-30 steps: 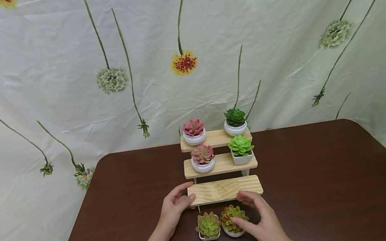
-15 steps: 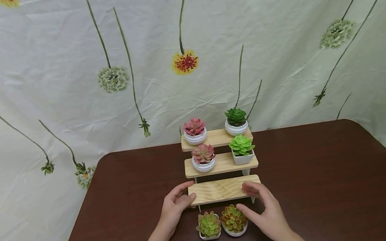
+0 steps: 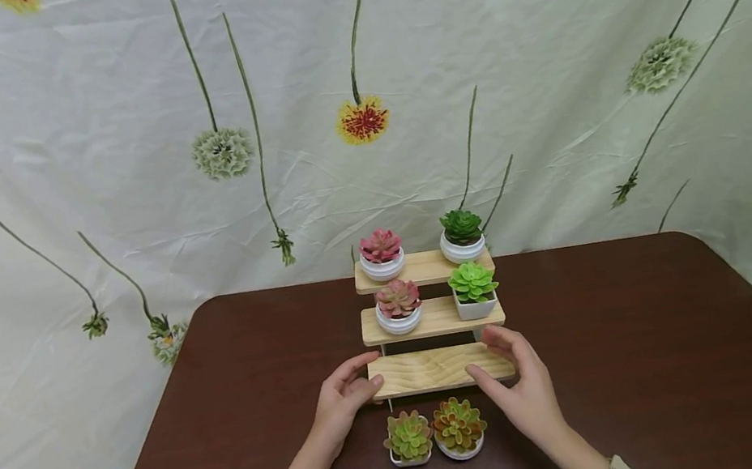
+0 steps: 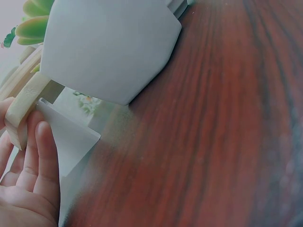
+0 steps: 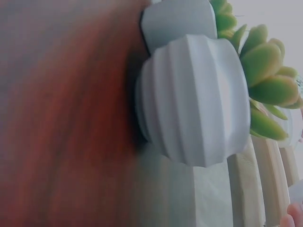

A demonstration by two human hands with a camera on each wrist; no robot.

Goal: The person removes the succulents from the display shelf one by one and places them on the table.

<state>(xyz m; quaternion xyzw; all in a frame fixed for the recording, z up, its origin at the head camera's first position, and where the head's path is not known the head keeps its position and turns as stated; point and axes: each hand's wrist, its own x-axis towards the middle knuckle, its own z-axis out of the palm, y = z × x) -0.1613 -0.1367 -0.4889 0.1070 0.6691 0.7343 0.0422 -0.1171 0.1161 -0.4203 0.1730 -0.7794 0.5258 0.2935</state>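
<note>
A three-tiered wooden display shelf stands mid-table, its bare lowest board nearest me. My left hand pinches that board's left end, thumb on top; the left wrist view has the fingers curled about the board's end. Over the board's right end is my right hand, thumb and fingers apart; whether it touches the wood is unclear. In front of the shelf sit two potted succulents side by side: a green one in a squarish white pot and an orange-green one in a round ribbed white pot.
The upper boards carry a pink succulent and a dark green one on top, with a dusty-pink one and a bright green one below. Behind the dark wooden table hangs a flower-printed cloth.
My right hand has moved up and away from the orange-green succulent to the lowest board's right end. The left hand keeps its hold on the left end.
</note>
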